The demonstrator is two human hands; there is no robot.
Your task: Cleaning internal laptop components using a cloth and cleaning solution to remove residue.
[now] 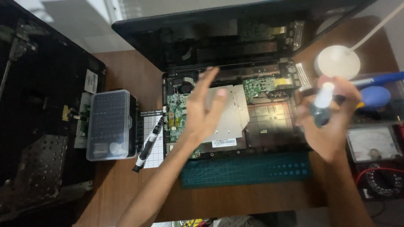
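1. Head view looks down on an opened laptop (235, 105) with its bottom cover off, lying on a brown wooden desk (126, 71). I place everything else relative to this laptop.
2. The left hand (204, 107) hovers above the laptop's left half, over the silver optical drive (231, 113). Its fingers are spread and loose, grasping nothing and, as far as I can tell, touching nothing.
3. The right hand (330, 122) is raised over the laptop's right edge, closed around a small dark bottle with a white cap (322, 105). The picture is blurred there, so I cannot tell whether the cap is on tight.
4. The green circuit board (176, 113) sits exposed at the laptop's left, under and beside the open hand.
5. A green cutting mat (248, 170) lies under the laptop's near edge.
6. Left of the laptop are a black precision screwdriver (147, 145) on a white gridded screw mat (152, 143), then a clear-lidded bit case (110, 126), and further left a detached black cover panel (38, 109).
7. Right of the laptop stand a white round lamp base (336, 61), a blue air blower (374, 96) and an analogue multimeter (372, 145).
8. In my judgement, handling the bottle well means keeping it upright and steady over the mat or the bare chassis rather than the board, with the free hand staying clear of the exposed components.
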